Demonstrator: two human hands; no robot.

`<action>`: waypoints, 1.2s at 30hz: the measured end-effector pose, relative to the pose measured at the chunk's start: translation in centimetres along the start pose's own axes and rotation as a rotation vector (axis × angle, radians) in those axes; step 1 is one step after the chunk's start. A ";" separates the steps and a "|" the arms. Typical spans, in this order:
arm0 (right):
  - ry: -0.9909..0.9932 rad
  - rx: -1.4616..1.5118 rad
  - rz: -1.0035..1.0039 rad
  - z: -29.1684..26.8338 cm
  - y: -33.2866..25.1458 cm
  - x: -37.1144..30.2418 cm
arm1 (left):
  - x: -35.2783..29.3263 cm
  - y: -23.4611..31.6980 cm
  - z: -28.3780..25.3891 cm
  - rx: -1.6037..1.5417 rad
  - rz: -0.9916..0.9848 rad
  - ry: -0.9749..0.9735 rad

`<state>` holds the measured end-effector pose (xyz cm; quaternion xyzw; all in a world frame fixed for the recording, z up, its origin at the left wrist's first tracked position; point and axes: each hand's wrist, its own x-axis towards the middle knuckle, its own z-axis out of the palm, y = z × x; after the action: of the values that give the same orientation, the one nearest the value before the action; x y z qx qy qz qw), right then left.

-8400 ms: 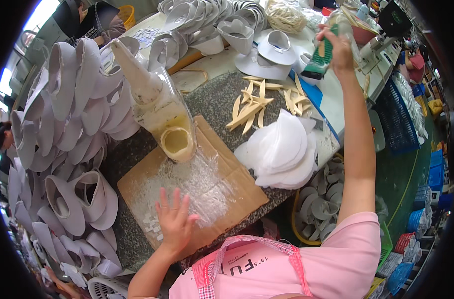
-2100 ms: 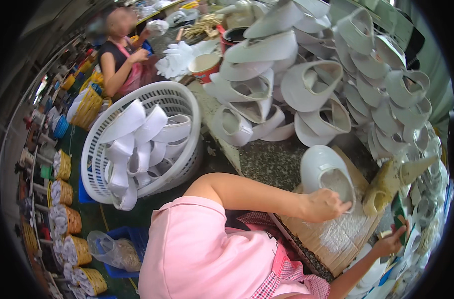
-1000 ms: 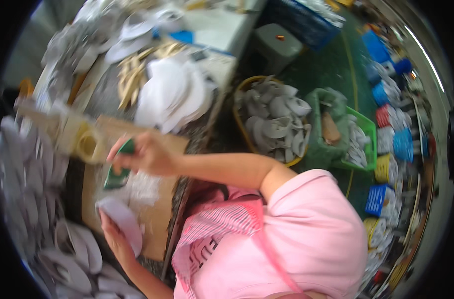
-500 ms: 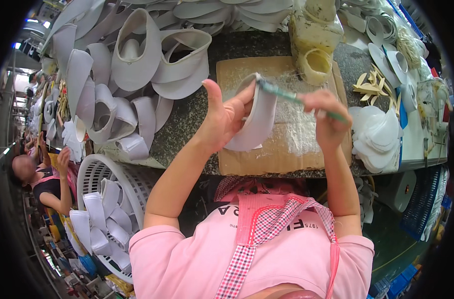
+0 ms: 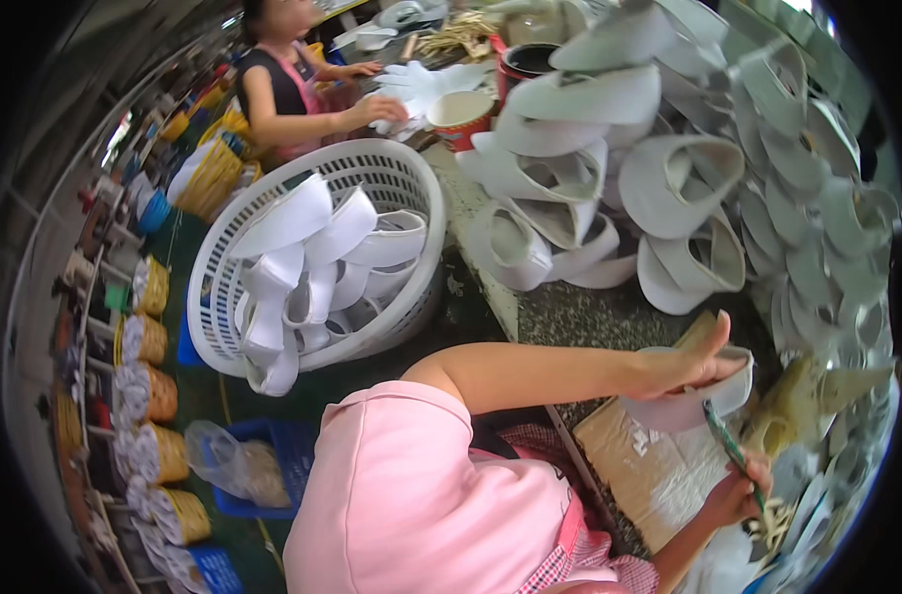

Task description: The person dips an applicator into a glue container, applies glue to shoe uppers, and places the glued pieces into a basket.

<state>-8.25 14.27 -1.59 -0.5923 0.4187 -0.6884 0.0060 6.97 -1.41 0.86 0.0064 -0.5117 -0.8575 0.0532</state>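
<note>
A pale grey-white, curved shoe upper (image 5: 690, 401) sits at right of centre, gripped in the left hand (image 5: 680, 368), thumb raised over its rim. The right hand (image 5: 736, 495), lower right, closes its fingers around a green brush (image 5: 730, 447) whose tip touches the upper. Below lies a tan board (image 5: 659, 470). More uppers (image 5: 668, 178) pile across the upper right; a white basket (image 5: 322, 262) of them stands left. A co-worker (image 5: 283, 79) works at upper left.
</note>
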 end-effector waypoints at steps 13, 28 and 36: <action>0.123 0.140 0.114 0.4 -2.8 1.3 | -6.0 3.0 2.0 0.138 0.309 -0.042; 0.131 0.167 0.162 4.4 -5.5 2.1 | -12.3 3.9 1.3 0.426 0.498 0.002; 0.101 -0.143 0.002 5.3 -5.6 1.8 | -10.1 1.6 0.7 0.211 0.525 0.045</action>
<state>-1.71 13.96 2.84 -0.5551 0.4672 -0.6858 -0.0566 17.12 -0.57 2.18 -0.1018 -0.5809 -0.7561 0.2838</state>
